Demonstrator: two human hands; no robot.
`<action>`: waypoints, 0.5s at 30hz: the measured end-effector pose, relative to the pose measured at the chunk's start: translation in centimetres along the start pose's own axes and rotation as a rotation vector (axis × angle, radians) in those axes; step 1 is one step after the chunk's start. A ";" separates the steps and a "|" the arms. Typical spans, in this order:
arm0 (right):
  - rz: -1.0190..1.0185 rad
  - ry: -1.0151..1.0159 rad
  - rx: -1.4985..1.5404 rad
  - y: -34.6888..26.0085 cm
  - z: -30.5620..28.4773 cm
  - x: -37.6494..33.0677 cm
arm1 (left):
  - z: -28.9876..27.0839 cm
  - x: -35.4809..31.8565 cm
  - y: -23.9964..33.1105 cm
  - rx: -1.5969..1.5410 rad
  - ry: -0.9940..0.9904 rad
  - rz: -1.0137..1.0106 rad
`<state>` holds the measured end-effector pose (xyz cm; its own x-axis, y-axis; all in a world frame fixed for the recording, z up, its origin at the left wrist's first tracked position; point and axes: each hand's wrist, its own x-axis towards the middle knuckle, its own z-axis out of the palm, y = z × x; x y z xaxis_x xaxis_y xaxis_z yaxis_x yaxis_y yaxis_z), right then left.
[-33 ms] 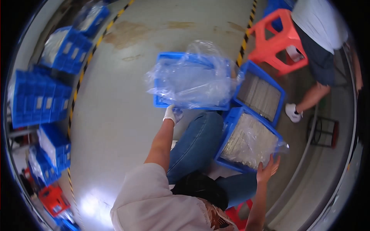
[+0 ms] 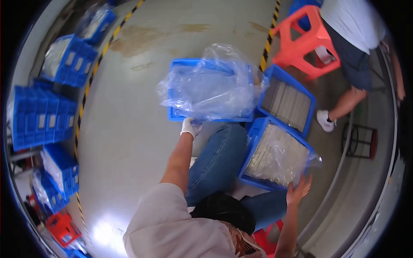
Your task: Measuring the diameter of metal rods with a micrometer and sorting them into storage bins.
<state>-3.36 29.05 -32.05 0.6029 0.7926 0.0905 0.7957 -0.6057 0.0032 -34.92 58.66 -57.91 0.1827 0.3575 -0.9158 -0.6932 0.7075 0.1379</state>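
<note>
My left hand point(image 2: 190, 127), in a white glove, is at the near rim of a blue plastic crate point(image 2: 172, 113). Its fingers are curled against the rim. Loose clear plastic film point(image 2: 215, 92) lines that crate and spills over its sides. My right hand point(image 2: 300, 190), which looks bare, is beside the near right corner of a second blue crate point(image 2: 254, 178), its fingers spread. Rows of thin, pale grey pieces point(image 2: 275, 157) fill this crate, partly under clear film. A third blue crate point(image 2: 310, 115) behind it holds similar upright thin pieces point(image 2: 286, 105).
Stacked blue crates point(image 2: 43, 118) line the left side behind a yellow-black floor stripe point(image 2: 81, 105). A red plastic stool point(image 2: 307, 43) stands at the far right, near a person in dark shorts point(image 2: 350, 64). A small dark-framed stool point(image 2: 359, 142) is by the right wall.
The whole view has shifted slightly, with the crates appearing a little further left. Both my hands stay at the same places on the crates.
</note>
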 end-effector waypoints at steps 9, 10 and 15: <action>0.238 -0.047 0.004 2.2 -0.8 -11.3 | 4.3 -1.3 0.3 0.124 0.031 0.062; 0.288 -0.045 0.014 1.8 -0.4 -12.2 | 4.1 0.6 1.3 0.096 0.084 0.059; 0.409 0.099 0.095 0.8 1.1 -12.6 | 4.8 3.8 7.4 0.730 -0.022 0.272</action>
<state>-10.21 18.66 -34.24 0.8653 0.4751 0.1601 0.4966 -0.8559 -0.1444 -35.96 68.15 -58.52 0.0911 0.5827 -0.8076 -0.0824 0.8126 0.5770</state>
